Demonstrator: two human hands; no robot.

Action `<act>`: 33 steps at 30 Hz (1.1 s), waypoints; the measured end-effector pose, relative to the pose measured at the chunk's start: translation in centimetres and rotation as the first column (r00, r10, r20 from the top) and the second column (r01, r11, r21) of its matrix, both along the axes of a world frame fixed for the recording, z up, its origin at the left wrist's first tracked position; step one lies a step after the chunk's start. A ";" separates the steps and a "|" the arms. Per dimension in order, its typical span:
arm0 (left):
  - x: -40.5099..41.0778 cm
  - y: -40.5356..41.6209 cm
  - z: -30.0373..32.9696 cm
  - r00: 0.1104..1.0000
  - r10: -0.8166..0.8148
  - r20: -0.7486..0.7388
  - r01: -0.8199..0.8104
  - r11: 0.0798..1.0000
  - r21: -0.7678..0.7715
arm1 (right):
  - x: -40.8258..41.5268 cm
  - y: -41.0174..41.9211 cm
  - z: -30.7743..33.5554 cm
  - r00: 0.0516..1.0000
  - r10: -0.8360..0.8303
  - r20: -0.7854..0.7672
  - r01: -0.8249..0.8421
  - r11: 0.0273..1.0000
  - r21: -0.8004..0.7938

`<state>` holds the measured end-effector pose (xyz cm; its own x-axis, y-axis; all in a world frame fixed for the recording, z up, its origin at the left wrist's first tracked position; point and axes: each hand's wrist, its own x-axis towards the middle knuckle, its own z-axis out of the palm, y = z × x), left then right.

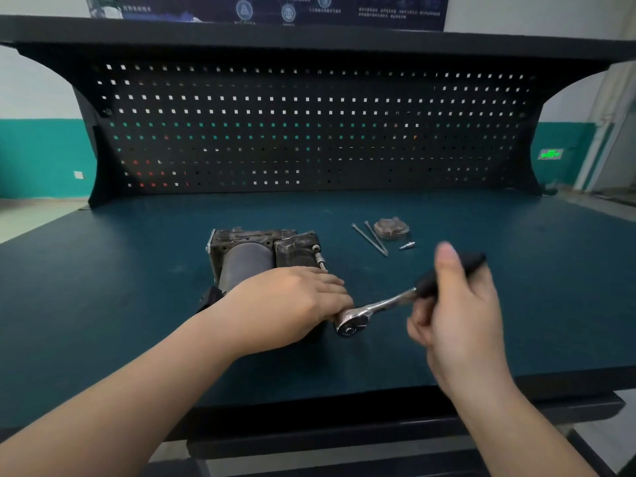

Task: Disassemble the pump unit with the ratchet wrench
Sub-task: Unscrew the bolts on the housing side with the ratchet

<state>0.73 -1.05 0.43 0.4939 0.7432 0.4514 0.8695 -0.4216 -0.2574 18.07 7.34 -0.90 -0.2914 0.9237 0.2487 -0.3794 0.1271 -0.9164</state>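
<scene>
Right hand (457,304) grips the ratchet wrench (378,306) by its black handle while the left hand (292,301) clamps the pump unit (254,256) mid-bench; risk: blurred swing may cam the head off its hidden fastener, skidding onto the loose bolts (373,239).

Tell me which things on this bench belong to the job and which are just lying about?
In use:
- pump unit, steadied by the left hand
- ratchet wrench, its black handle held in the right hand

Lying about, apparently already taken off:
- two long bolts
- round metal cover
- small short fastener
- pegboard, bare
</scene>
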 end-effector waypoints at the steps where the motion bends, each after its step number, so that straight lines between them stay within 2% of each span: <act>1: 0.1 0.0 0.0 0.999 0.001 0.034 -0.001 1.000 0.001 | 0.2 0.3 -0.9 0.993 0.051 -0.102 -0.074 0.968 -0.238; 2: 0.1 -0.1 0.1 0.999 0.001 0.053 -0.001 1.000 -0.015 | 0.3 0.4 -1.5 0.986 0.071 -0.151 -0.124 0.917 -0.380; 3: 0.1 -0.1 0.0 0.999 0.001 0.048 0.001 0.999 -0.041 | 0.4 0.5 -1.9 0.987 0.081 -0.135 -0.131 0.899 -0.417; 4: 0.1 -0.1 0.0 1.000 0.002 0.029 0.000 0.998 -0.065 | 0.4 0.4 -2.0 0.994 0.076 -0.075 -0.098 0.929 -0.356; 6: -0.1 -0.1 0.1 1.000 0.013 0.013 -0.011 0.996 -0.089 | 0.3 0.1 -0.7 0.998 -0.001 0.066 0.003 1.000 -0.027; 7: -0.2 -0.1 0.1 1.000 0.019 0.022 -0.017 0.995 -0.096 | 0.3 -0.2 0.3 0.988 -0.049 0.147 0.020 0.981 0.192; 9: -0.1 -0.1 0.2 1.000 0.009 0.027 -0.006 0.993 -0.117 | 0.1 -0.6 1.7 0.941 -0.107 0.322 -0.085 0.844 0.529; 11: 0.2 0.0 0.3 1.000 0.010 0.018 -0.008 0.991 -0.137 | -0.3 -1.0 2.0 0.902 -0.165 0.398 -0.161 0.729 0.666; 12: 0.3 -0.1 0.3 1.000 0.015 0.018 -0.013 0.992 -0.129 | -0.5 -1.2 2.0 0.903 -0.190 0.386 -0.136 0.725 0.675; 13: 0.4 -0.2 0.3 1.000 0.012 0.024 -0.009 0.993 -0.116 | -0.6 -1.3 1.7 0.921 -0.187 0.343 -0.081 0.767 0.636; 14: 0.4 -0.3 0.3 0.999 0.007 0.033 -0.003 0.995 -0.101 | -0.7 -1.3 1.3 0.951 -0.154 0.269 -0.010 0.851 0.525; 15: 0.4 -0.3 0.3 0.999 0.011 0.050 -0.007 0.996 -0.086 | -0.5 -1.1 0.8 0.982 -0.103 0.160 0.045 0.943 0.331; 16: 0.3 -0.4 0.3 0.997 0.027 0.079 -0.021 0.997 -0.071 | -0.3 -0.9 0.2 0.999 -0.045 0.026 0.043 0.997 0.064; 17: 0.3 -0.4 0.3 0.992 0.044 0.120 -0.037 0.998 -0.059 | -0.2 -0.6 -0.5 0.996 -0.009 -0.091 -0.010 0.979 -0.204; 18: 0.3 -0.4 0.4 0.987 0.055 0.149 -0.046 0.997 -0.064 | -0.1 -0.3 -1.1 0.987 0.006 -0.158 -0.069 0.917 -0.394; 19: 0.3 -0.3 0.4 0.987 0.056 0.149 -0.044 0.996 -0.082 | 0.1 -0.2 -1.7 0.985 0.020 -0.173 -0.100 0.877 -0.470; 20: 0.3 -0.2 0.3 0.991 0.050 0.126 -0.037 0.994 -0.104 | 0.2 -0.2 -1.9 0.989 0.036 -0.146 -0.099 0.887 -0.452; 21: 0.2 -0.2 0.2 0.995 0.040 0.095 -0.029 0.992 -0.122 | 0.3 -0.3 -2.0 0.994 0.041 -0.102 -0.074 0.936 -0.344; 23: 0.1 0.0 0.3 0.998 0.025 0.057 -0.017 0.991 -0.131 | 0.3 -0.6 -0.8 1.000 -0.003 0.018 0.002 1.000 0.024; 25: -0.1 0.0 0.3 0.999 0.025 0.048 -0.018 0.991 -0.136 | 0.2 -0.8 0.9 0.976 -0.061 0.207 -0.031 0.910 0.413; 27: 0.0 0.0 0.2 0.998 0.031 0.048 -0.023 0.989 -0.146 | -0.2 -0.9 1.8 0.937 -0.116 0.330 -0.107 0.804 0.586; 29: 0.1 0.0 0.1 0.998 0.040 0.046 -0.033 0.989 -0.142 | -0.5 -1.0 1.9 0.930 -0.161 0.331 -0.068 0.809 0.584; 30: 0.2 -0.1 0.1 0.998 0.044 0.049 -0.037 0.991 -0.130 | -0.6 -1.0 1.6 0.946 -0.149 0.287 -0.016 0.864 0.503; 31: 0.2 -0.2 0.1 0.997 0.045 0.058 -0.038 0.993 -0.111 | -0.5 -0.9 1.2 0.973 -0.105 0.204 0.030 0.938 0.344; 32: 0.2 -0.2 0.1 0.996 0.047 0.073 -0.041 0.995 -0.089 | -0.4 -0.8 0.6 0.996 -0.042 0.083 0.033 0.994 0.109; 33: 0.2 -0.3 0.1 0.994 0.051 0.095 -0.045 0.997 -0.067 | -0.3 -0.7 -0.1 0.999 0.006 -0.036 -0.011 0.990 -0.144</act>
<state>0.90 -1.39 0.53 0.4137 0.7943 0.4449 0.9085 -0.3920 -0.1450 17.80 6.68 -1.04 -0.2926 0.9482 0.1238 -0.4126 -0.0084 -0.9109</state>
